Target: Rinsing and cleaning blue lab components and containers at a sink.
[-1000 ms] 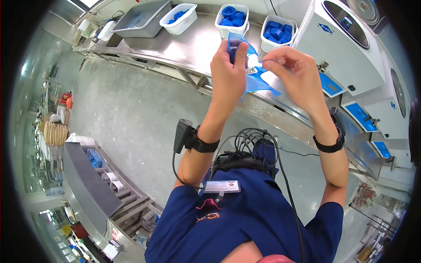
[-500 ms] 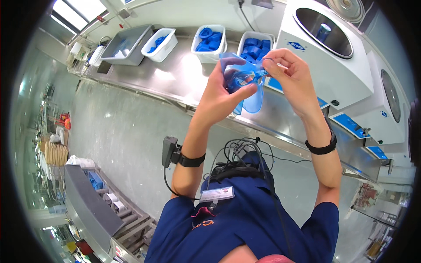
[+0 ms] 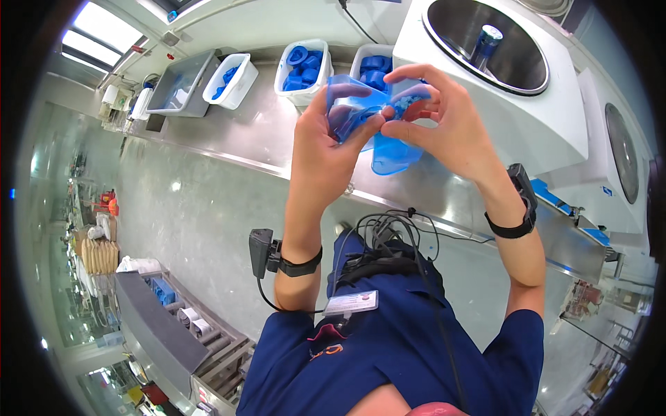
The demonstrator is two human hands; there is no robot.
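Observation:
Above the counter's edge, I hold a translucent blue plastic piece (image 3: 395,157) with broad, thin lobes in both hands. I cannot make out its exact kind. My left hand (image 3: 325,142) is closed round its left part, fingers behind it and thumb in front near the centre. On the other side, my right hand (image 3: 447,125) grips it, thumb and fingers curved towards the middle, where the thumbs nearly meet. Crumpled-looking blue material shows by the right fingers. Parts of the piece are hidden behind my fingers.
Behind my hands, a metal counter (image 3: 267,149) carries white bins (image 3: 295,96) of blue parts and a grey tub (image 3: 182,104). A white machine (image 3: 513,118) with a round drum holding a blue cylinder stands right. Lower left is a roller conveyor (image 3: 215,340). A cable hangs at my waist.
My right fingers have moved from a pinch at the piece's edge to curving round it, with the thumb nearer my left thumb. The view has shifted, bringing more of the drum into sight.

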